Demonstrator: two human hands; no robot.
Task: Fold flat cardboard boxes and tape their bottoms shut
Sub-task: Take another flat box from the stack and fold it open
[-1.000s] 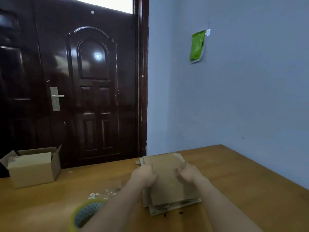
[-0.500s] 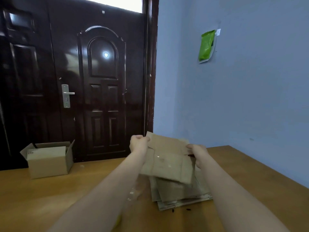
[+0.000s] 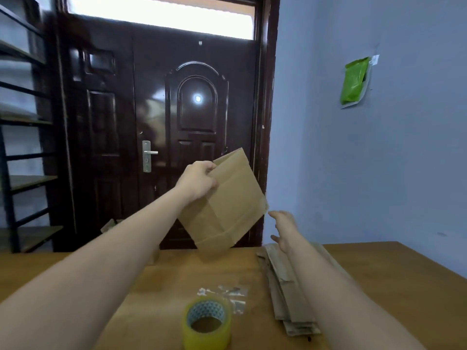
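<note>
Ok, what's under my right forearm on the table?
A stack of flat cardboard boxes lies on the table under the forearm; the arm covers the stack's right side, so its count cannot be told.

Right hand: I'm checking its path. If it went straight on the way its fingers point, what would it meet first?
Probably the flat cardboard box held up by the left hand: the open right hand points toward its lower right corner, though depth is unclear.

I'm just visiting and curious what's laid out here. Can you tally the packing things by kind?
Flat box held up in the left hand: 1
Stack of flat boxes on the table: 1 stack; sheets too overlapped to count
Tape roll: 1
Scraps of clear tape: 1 patch
Total: 4 items, counting the stack as one.
</note>
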